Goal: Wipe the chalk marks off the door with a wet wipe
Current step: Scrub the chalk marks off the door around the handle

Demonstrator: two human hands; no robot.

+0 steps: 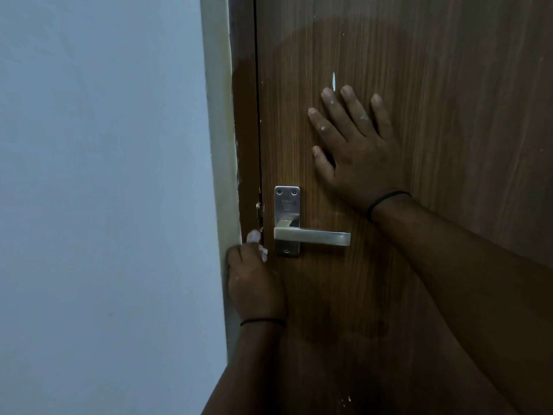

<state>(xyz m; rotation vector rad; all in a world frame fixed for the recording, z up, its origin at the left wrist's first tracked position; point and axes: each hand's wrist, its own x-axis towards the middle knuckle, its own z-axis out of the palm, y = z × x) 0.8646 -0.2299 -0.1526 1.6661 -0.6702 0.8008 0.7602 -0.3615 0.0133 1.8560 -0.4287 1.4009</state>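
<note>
The brown wooden door fills the right half of the view. A short white chalk stroke sits just above my right hand, which presses flat on the door with straight, spread fingers dusted white. My left hand is at the door's edge, just left of the metal lever handle, and lower than it. Its fingers are curled and its thumb points up. A small white piece shows at its fingertips; whether it is chalk or a wipe is unclear. Tiny white specks dot the door lower down.
A pale door frame runs down the door's left side, with a grey-blue wall beyond it. The frame's brown inner strip is chipped near the latch. Both wrists wear thin black bands.
</note>
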